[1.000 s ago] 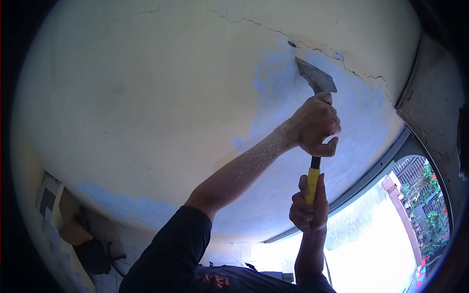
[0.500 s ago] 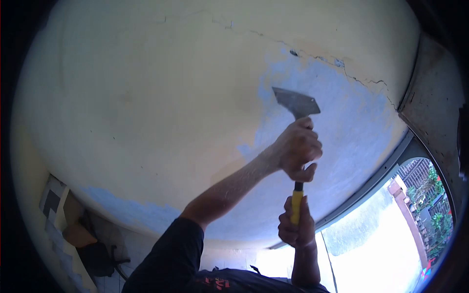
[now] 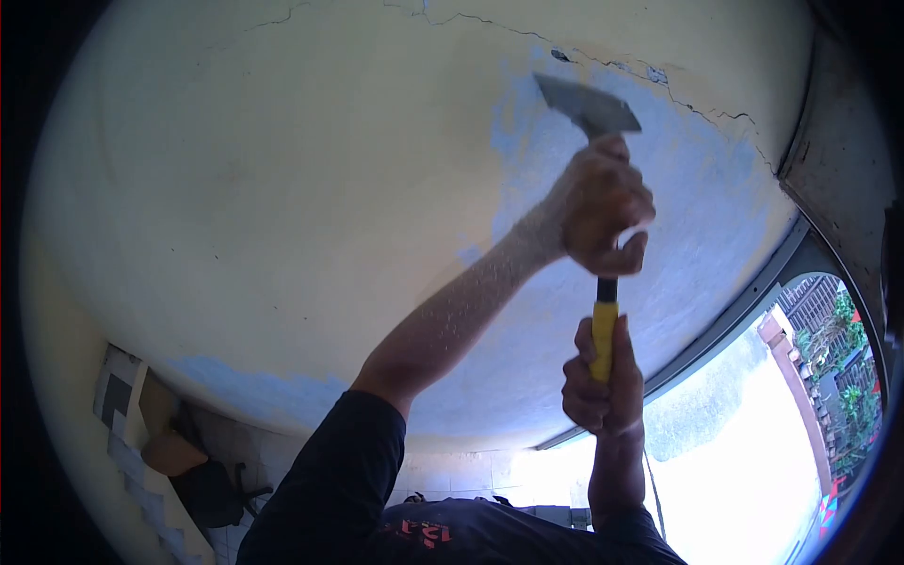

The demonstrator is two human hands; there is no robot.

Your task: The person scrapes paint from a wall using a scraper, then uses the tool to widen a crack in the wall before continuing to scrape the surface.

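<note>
Both my hands grip one long-handled scraper, its wide grey metal blade (image 3: 591, 105) lying against or very near the wall. My left hand (image 3: 607, 207) is wrapped around the shaft just under the blade, with the thumb side hidden in part. Lower down, my right hand (image 3: 605, 381) closes on the yellow grip (image 3: 604, 330), below a short black section. Behind the blade the wall (image 3: 358, 188) has cream paint, with a pale blue patch (image 3: 678, 179) exposed around the tool. A jagged crack (image 3: 697, 111) and a small dark hole (image 3: 560, 56) run above it.
A dark frame edge (image 3: 725, 325) borders the wall at right, beside a bright opening and greenery (image 3: 852, 400). At lower left stand a dark chair (image 3: 212, 494) and a pale ledge (image 3: 122, 414). Another blue strip (image 3: 245, 381) shows low on the wall.
The scraper and both hands have moved upward and slightly right, bringing the blade closer to the hole and crack. The view has shifted a little too. Both grips are unchanged.
</note>
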